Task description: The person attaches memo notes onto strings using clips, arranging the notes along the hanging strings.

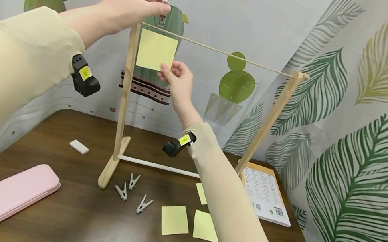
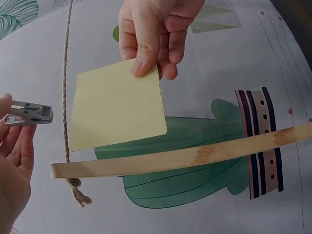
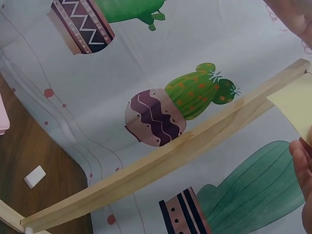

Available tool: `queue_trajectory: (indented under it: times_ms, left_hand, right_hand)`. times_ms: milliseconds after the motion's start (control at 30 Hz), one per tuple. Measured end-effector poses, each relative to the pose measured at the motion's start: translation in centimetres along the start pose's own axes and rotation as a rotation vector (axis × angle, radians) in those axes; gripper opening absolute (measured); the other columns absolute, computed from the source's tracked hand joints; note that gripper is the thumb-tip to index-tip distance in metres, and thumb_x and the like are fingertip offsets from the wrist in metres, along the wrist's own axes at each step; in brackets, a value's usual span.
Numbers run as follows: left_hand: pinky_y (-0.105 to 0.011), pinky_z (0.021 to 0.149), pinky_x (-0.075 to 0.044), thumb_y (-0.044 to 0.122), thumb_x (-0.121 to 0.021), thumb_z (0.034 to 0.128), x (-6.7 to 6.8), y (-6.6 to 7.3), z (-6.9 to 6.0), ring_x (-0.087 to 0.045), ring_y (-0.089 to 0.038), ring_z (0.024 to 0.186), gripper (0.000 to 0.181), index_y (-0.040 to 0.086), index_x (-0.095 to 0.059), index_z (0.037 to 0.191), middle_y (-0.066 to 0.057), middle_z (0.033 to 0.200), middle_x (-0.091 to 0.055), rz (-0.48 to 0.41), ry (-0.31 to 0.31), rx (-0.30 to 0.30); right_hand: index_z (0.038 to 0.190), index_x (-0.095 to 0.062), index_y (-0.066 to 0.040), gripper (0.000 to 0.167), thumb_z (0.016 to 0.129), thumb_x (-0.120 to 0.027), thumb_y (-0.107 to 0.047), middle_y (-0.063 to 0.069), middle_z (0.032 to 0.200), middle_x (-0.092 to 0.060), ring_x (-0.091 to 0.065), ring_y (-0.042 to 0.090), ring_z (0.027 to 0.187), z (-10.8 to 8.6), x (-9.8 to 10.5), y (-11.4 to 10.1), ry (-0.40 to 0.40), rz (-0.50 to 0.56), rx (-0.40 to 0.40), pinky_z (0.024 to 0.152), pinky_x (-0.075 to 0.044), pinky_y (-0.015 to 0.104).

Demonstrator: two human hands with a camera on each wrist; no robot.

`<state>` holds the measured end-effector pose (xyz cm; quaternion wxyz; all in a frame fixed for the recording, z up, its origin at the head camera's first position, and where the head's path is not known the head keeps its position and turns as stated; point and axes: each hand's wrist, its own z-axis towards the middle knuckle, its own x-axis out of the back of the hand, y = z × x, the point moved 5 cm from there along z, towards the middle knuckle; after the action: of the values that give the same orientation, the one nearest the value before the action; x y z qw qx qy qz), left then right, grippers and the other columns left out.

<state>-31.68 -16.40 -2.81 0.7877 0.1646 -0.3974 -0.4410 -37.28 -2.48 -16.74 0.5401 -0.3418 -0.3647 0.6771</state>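
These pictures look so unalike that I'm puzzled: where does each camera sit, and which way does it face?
Head: on the person's head, facing forward and down over the rack and table; left hand, right hand and sleeves show.
Left wrist: on that wrist, facing the note, clip and backdrop; both hands show, cut by the edges.
Right wrist: on that wrist, facing a post and backdrop; parts of hands show at the right.
Shared: head and left wrist both show the rope.
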Motion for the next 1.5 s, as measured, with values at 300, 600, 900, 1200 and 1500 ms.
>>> queue_trajectory:
  times_ms: [300, 600, 900, 1200, 1500]
  left_hand:
    - [-0.016, 0.09, -0.046, 0.02, -0.072, 0.0881, -0.08, 0.1, -0.11, -0.061, 0.0, 0.089, 0.04, 0.005, -0.067, 0.124, 0.016, 0.088, -0.064, -0.091, 0.044, 0.052]
    - [-0.017, 0.091, -0.047, 0.016, -0.075, 0.0869, 0.32, 0.17, -0.42, -0.062, 0.002, 0.085, 0.031, 0.003, -0.072, 0.115, 0.02, 0.081, -0.066, -0.154, 0.086, 0.072]
    - [-0.016, 0.084, -0.046, 0.018, -0.072, 0.0888, -0.03, 0.15, -0.42, -0.059, 0.003, 0.082, 0.025, 0.005, -0.074, 0.11, 0.023, 0.076, -0.064, -0.083, 0.083, 0.093]
    - [-0.016, 0.081, -0.045, 0.022, -0.07, 0.0909, -0.36, 0.14, -0.42, -0.056, 0.004, 0.084, 0.029, 0.007, -0.073, 0.115, 0.023, 0.078, -0.063, 0.006, 0.072, 0.135]
    - [-0.016, 0.076, -0.041, 0.028, -0.07, 0.091, -0.66, -0.11, -0.32, -0.052, 0.005, 0.085, 0.033, 0.011, -0.072, 0.119, 0.011, 0.099, -0.07, 0.133, 0.063, 0.178]
  right_hand:
    - [0.102, -0.06, 0.008, 0.017, 0.093, -0.064, -0.005, -0.001, 0.075, -0.063, -0.067, 0.014, 0.068, -0.04, 0.07, 0.04, 0.0, 0.007, -0.004, 0.068, -0.055, 0.022]
    - [0.103, -0.06, 0.008, 0.017, 0.093, -0.064, -0.005, -0.001, 0.075, -0.063, -0.065, 0.009, 0.067, 0.03, 0.0, 0.08, -0.007, 0.01, -0.02, 0.066, -0.053, 0.018]
    - [0.1, -0.06, 0.006, 0.015, 0.093, -0.065, -0.006, -0.002, 0.074, -0.063, -0.069, 0.024, 0.072, 0.01, 0.18, 0.11, 0.0, 0.01, -0.014, 0.069, -0.056, 0.023]
    - [0.1, -0.06, 0.006, 0.014, 0.093, -0.064, -0.005, -0.001, 0.075, -0.063, -0.064, 0.01, 0.066, 0.07, 0.17, 0.12, 0.007, 0.014, -0.023, 0.065, -0.053, 0.019]
    - [0.099, -0.06, 0.005, 0.012, 0.093, -0.064, -0.005, -0.001, 0.075, -0.064, -0.064, 0.009, 0.065, 0.22, 0.07, 0.12, -0.004, 0.034, -0.019, 0.066, -0.054, 0.021]
